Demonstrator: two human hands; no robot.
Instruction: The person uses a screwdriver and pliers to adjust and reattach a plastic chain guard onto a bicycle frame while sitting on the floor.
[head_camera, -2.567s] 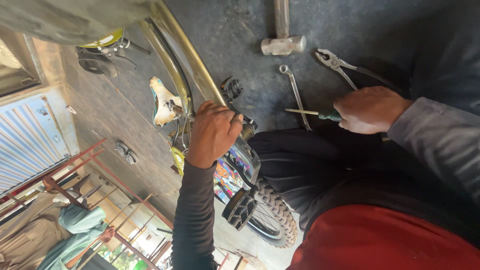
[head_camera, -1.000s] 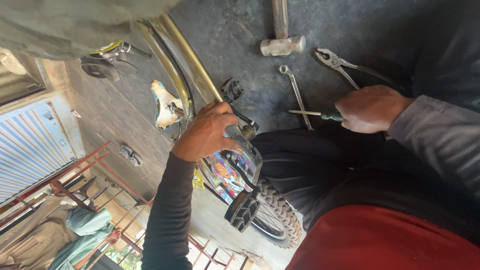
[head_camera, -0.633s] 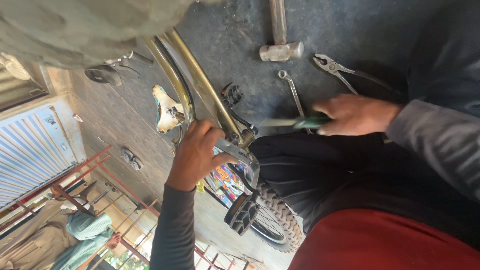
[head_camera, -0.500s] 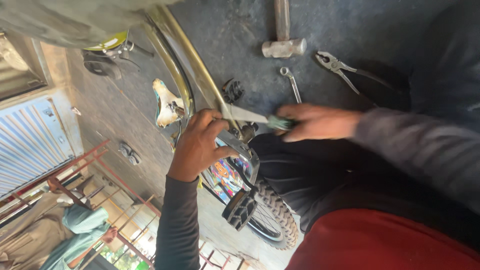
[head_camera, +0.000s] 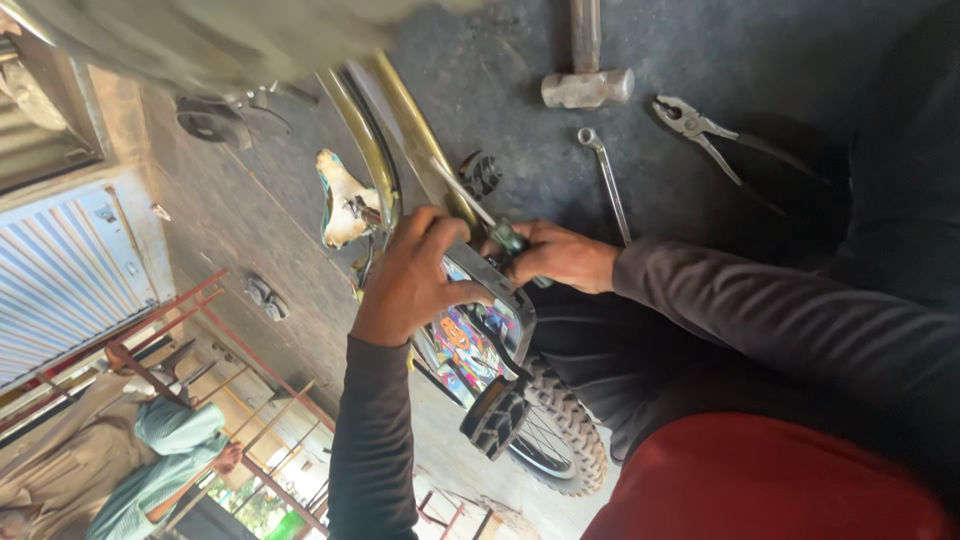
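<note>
The dark, stained concrete floor (head_camera: 760, 40) of an open-fronted workshop is carrying the work, with a striped shutter and red metal railings showing at the far side. A small bicycle with an olive-gold tubular frame (head_camera: 415, 135) is lying on it. The person's left hand (head_camera: 415, 285) is closing around the grey metal crank arm (head_camera: 495, 290) near the bottom bracket, steadying it. The right hand (head_camera: 560, 255) is gripping a green-handled screwdriver (head_camera: 490, 225), its shaft pointing along the frame tube toward the crank area; exactly where the tip is sitting I cannot tell.

My worry is the screwdriver slipping: both hands are working very close together, so a skid off the metal could drive the tip into the left fingers. The bicycle is only resting on the floor, so a hard push could also roll it.

Behind the right hand, a steel combination spanner (head_camera: 607, 175), a steel-headed hammer (head_camera: 588, 85) and slip-joint pliers (head_camera: 715, 140) are lying apart on the floor. The black block pedal (head_camera: 495, 425) and knobbly tyre (head_camera: 570, 440) are crowding the space below the crank, and the worn white saddle (head_camera: 345, 200) is sitting just beyond the left hand.
</note>
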